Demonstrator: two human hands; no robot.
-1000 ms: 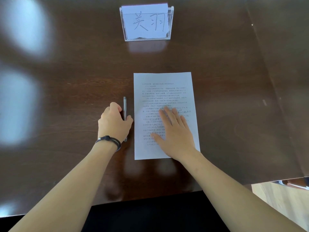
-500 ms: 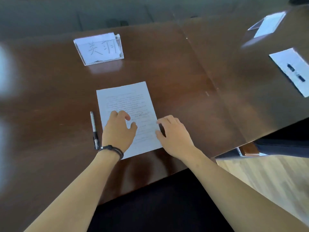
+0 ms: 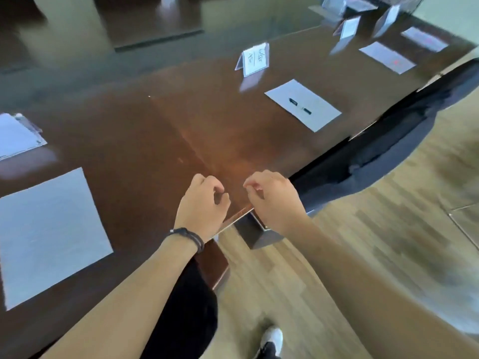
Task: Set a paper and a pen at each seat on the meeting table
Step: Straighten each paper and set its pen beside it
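Both my hands hover above the near edge of the dark wooden table (image 3: 145, 130). My left hand (image 3: 203, 204) and my right hand (image 3: 272, 200) have loosely curled fingers and hold nothing. The sheet of paper (image 3: 49, 234) I just touched lies flat at the far left; its pen is out of view. At the seat to the right lies another paper (image 3: 315, 114) with a dark pen (image 3: 300, 105) on top of it. The picture is blurred by motion.
A white name card (image 3: 255, 59) stands behind the right paper, and another name card (image 3: 18, 137) at the left edge. Several more papers and cards lie along the far right, one of them a paper (image 3: 387, 57). A black chair (image 3: 388, 143) stands by the table's right side, over wooden floor.
Both hands have lifted off the left paper and pen and moved right to the table edge. The view has swung right, bringing further seats into sight.
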